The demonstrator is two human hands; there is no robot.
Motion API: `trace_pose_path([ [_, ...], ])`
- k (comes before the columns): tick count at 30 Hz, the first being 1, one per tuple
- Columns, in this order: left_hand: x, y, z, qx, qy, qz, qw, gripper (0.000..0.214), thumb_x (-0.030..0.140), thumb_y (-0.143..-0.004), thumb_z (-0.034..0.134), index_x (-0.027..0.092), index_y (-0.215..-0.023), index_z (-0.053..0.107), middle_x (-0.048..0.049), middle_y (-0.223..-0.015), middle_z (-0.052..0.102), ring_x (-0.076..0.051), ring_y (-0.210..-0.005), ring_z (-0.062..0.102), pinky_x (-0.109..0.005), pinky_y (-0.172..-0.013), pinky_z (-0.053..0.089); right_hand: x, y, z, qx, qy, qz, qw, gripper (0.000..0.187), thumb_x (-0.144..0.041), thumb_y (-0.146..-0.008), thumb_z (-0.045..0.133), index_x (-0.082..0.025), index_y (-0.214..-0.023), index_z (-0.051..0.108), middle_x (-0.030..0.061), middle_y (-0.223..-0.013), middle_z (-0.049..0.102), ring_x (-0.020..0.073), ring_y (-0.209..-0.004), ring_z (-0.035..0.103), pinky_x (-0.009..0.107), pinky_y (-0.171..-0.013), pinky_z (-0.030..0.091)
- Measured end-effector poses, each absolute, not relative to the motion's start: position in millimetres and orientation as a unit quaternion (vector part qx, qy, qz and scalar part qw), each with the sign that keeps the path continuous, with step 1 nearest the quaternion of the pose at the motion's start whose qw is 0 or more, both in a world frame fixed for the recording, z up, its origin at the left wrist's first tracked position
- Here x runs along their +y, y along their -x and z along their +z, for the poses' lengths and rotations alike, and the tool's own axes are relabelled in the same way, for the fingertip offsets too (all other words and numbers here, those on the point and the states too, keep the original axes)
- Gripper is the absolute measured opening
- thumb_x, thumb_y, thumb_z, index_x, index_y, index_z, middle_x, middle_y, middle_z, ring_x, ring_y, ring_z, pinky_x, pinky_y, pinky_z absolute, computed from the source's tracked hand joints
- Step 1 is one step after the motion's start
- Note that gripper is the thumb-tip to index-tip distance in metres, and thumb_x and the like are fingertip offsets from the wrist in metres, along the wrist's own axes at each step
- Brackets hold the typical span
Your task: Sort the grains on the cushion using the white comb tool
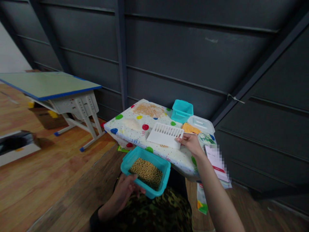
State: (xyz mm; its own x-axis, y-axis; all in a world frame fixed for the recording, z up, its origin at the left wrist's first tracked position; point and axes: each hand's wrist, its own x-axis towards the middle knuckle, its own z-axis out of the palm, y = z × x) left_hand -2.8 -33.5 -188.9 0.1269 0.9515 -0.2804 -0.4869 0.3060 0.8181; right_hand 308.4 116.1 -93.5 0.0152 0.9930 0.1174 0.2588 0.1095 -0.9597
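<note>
My left hand [125, 190] is closed under a turquoise plastic box [125, 161] filled with yellowish beans [146, 172], holding it just below the near edge of a small table with a dotted white cloth [125, 124]. My right hand [190, 143] pinches the corner of a white slotted scraper [165, 135] that rests flat on the cloth. A pile of grain [148, 109] lies at the far side of the cloth. A paler heap [131, 124] lies nearer the left.
An empty turquoise box [182, 111] and a clear lidded container [201, 124] stand at the table's back right, with papers and packets [216, 161] beside my right arm. A blue-edged desk [48, 85] stands to the left on the wooden floor. A dark panelled wall is behind.
</note>
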Motion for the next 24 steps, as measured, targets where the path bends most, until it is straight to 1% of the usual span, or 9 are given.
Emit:
trace_pose_path([
  [5, -34.0, 3.8, -193.2, 0.401, -0.273, 0.516, 0.706, 0.034, 0.046, -0.074, 0.091, 0.025, -0.087, 0.067, -0.0005, -0.050, 0.069, -0.025, -0.045, 0.070, -0.030, -0.042, 0.049, 114.6, -309.7, -93.1, -0.582, 0.546, 0.393, 0.457, 0.052, -0.063, -0.058, 0.099, -0.017, -0.077, 0.085, 0.0104, -0.080, 0.083, 0.0223, -0.065, 0.069, 0.032, -0.060, 0.052],
  [11, -34.2, 3.5, -192.3, 0.408, -0.287, 0.506, 0.704, 0.035, 0.052, -0.074, 0.091, 0.026, -0.083, 0.068, -0.0008, -0.049, 0.070, -0.024, -0.043, 0.068, -0.031, -0.043, 0.050, 111.5, -307.7, -89.0, -0.583, 0.530, 0.422, 0.448, 0.053, -0.062, -0.056, 0.101, -0.017, -0.081, 0.087, 0.0114, -0.084, 0.085, 0.0245, -0.071, 0.072, 0.035, -0.065, 0.057],
  [16, -34.2, 3.0, -192.0, 0.416, -0.285, 0.499, 0.705, 0.037, 0.053, -0.072, 0.091, 0.027, -0.082, 0.067, -0.0014, -0.051, 0.073, -0.024, -0.044, 0.069, -0.031, -0.043, 0.049, 111.6, -308.9, -92.3, -0.585, 0.536, 0.421, 0.439, 0.053, -0.062, -0.058, 0.100, -0.016, -0.080, 0.086, 0.0102, -0.080, 0.083, 0.0225, -0.068, 0.070, 0.033, -0.062, 0.054],
  [20, -34.7, 2.1, -193.1, 0.411, -0.287, 0.490, 0.713, 0.038, 0.055, -0.072, 0.091, 0.026, -0.080, 0.068, -0.0035, -0.053, 0.075, -0.026, -0.048, 0.072, -0.031, -0.046, 0.050, 111.0, -308.1, -92.8, -0.587, 0.531, 0.432, 0.433, 0.049, -0.058, -0.061, 0.100, -0.016, -0.081, 0.087, 0.0103, -0.084, 0.084, 0.0218, -0.069, 0.070, 0.033, -0.062, 0.055],
  [24, -36.0, -0.9, -193.5, 0.409, -0.281, 0.488, 0.718, 0.037, 0.053, -0.072, 0.092, 0.025, -0.080, 0.070, -0.0039, -0.055, 0.077, -0.024, -0.047, 0.070, -0.033, -0.048, 0.052, 108.4, -304.2, -92.1, -0.582, 0.531, 0.444, 0.426, 0.044, -0.056, -0.060, 0.099, -0.017, -0.078, 0.086, 0.0097, -0.082, 0.084, 0.0223, -0.069, 0.071, 0.034, -0.062, 0.056],
])
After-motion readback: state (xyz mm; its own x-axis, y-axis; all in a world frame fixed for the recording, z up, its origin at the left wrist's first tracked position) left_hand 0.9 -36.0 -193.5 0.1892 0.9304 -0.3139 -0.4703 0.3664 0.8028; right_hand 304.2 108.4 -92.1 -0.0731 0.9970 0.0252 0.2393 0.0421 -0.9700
